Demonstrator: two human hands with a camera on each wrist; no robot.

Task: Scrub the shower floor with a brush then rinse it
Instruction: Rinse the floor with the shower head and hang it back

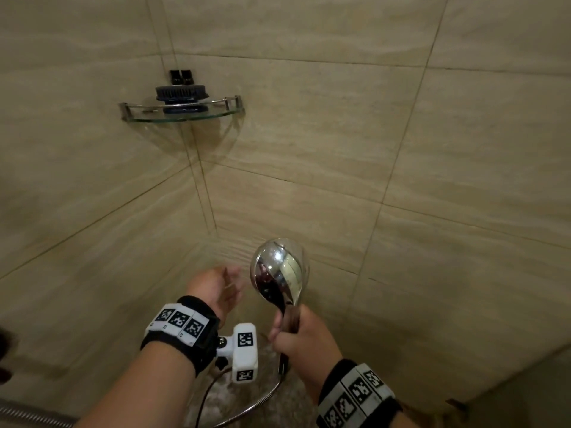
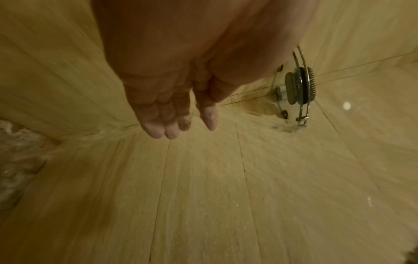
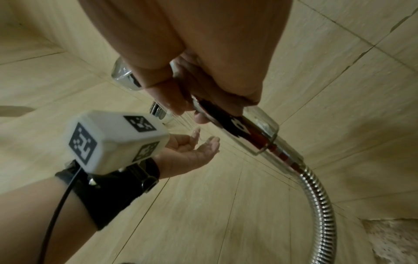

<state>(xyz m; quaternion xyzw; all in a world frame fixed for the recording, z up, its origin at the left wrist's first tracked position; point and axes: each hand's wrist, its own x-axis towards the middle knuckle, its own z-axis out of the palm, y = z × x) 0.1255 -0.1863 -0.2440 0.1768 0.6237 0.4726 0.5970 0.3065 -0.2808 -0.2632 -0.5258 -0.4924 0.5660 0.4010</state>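
Note:
My right hand (image 1: 296, 335) grips the handle of a chrome shower head (image 1: 279, 270), whose head points away toward the corner. In the right wrist view the fingers (image 3: 181, 100) curl round the handle (image 3: 246, 132), and thin water streams run from the head. My left hand (image 1: 219, 288) is held out open, palm up, just left of the shower head, its fingertips (image 2: 162, 130) wet in the spray. A round dark scrub brush (image 1: 180, 95) lies on the glass corner shelf (image 1: 213, 114), far above both hands. Wet, foamy shower floor (image 1: 247, 403) shows below my wrists.
Beige tiled walls (image 1: 401, 149) meet in a corner behind the shelf. The metal shower hose (image 3: 316, 201) curves down from the handle. A black cable (image 1: 205, 400) hangs from the left wrist camera. A second hose piece (image 1: 27, 417) lies at the lower left.

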